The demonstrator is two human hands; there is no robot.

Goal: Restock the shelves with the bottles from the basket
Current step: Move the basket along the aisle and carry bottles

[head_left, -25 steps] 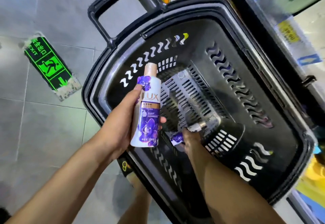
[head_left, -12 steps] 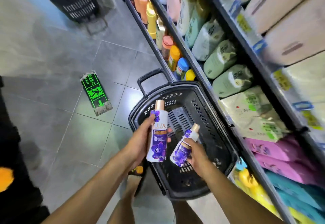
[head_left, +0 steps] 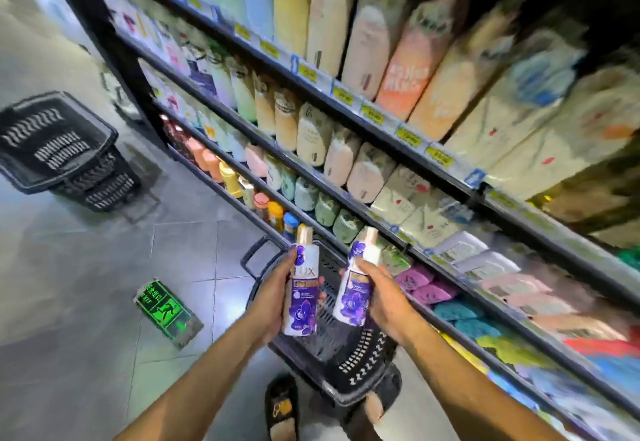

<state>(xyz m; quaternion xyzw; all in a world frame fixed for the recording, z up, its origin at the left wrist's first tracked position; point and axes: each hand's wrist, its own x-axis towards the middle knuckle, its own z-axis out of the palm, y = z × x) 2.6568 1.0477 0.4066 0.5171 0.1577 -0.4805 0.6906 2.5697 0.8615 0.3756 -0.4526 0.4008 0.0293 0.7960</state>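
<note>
Both our hands hover over the basket [head_left: 363, 368] at six o'clock, left hand [head_left: 273, 298] curled round the left bottle [head_left: 303, 290], right hand [head_left: 384, 297] round the right bottle [head_left: 356, 285], and shoving into packed shelves [head_left: 348, 97] at two o'clock could topple neighbouring packs [head_left: 367, 170].

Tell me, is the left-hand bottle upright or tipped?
Upright: the left hand grips the bottle with its cap pointing up.
</note>
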